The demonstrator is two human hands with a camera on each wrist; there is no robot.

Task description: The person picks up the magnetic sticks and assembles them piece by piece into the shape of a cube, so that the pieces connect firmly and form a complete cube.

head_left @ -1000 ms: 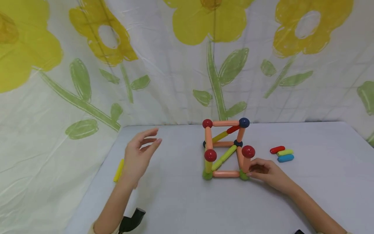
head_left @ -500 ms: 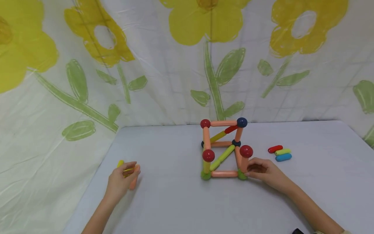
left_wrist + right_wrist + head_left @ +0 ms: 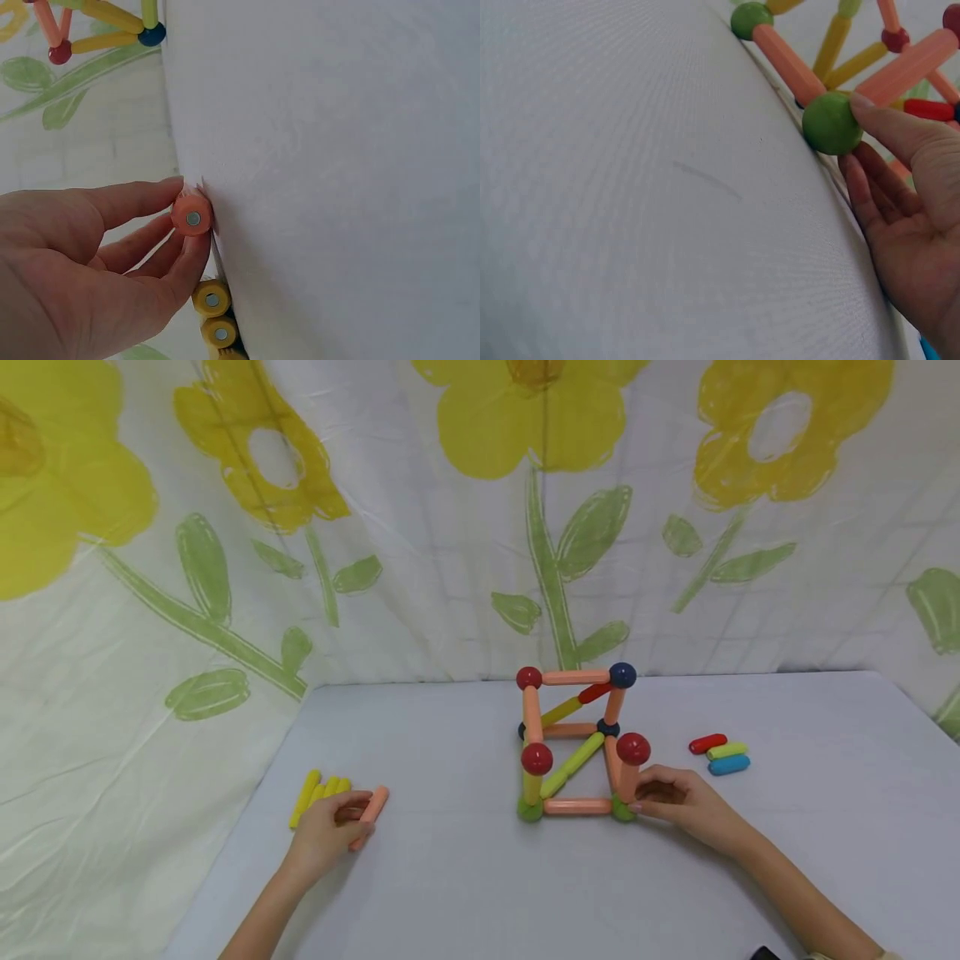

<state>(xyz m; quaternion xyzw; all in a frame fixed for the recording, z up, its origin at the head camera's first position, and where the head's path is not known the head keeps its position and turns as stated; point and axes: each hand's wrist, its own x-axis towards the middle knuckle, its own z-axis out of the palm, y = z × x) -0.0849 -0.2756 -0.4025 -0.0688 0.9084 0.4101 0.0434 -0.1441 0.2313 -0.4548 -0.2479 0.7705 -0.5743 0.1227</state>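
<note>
My left hand (image 3: 330,837) pinches a salmon building stick (image 3: 370,817) between thumb and fingers at the table's left side. Its end, with a round metal disc, faces the left wrist view. Right of centre stands a frame of sticks and balls (image 3: 577,807), cube-like, with salmon edges and yellow, lime and red diagonals. My right hand (image 3: 688,803) holds its front right corner, thumb and fingers around the green ball (image 3: 832,124). Above that corner, an upright salmon stick (image 3: 629,783) carries a red ball (image 3: 633,749); no top stick joins this ball to its neighbours.
Several yellow sticks (image 3: 305,799) lie side by side, just left of my left hand. Beyond my right hand lie a red stick (image 3: 708,743), a lime one (image 3: 727,750) and a blue one (image 3: 729,765). A flowered cloth (image 3: 450,568) hangs behind the table (image 3: 480,893).
My left hand has come down from its raised, empty pose to the sticks at the left and taken the salmon stick, shifting it slightly right. My right hand stays at the frame's corner.
</note>
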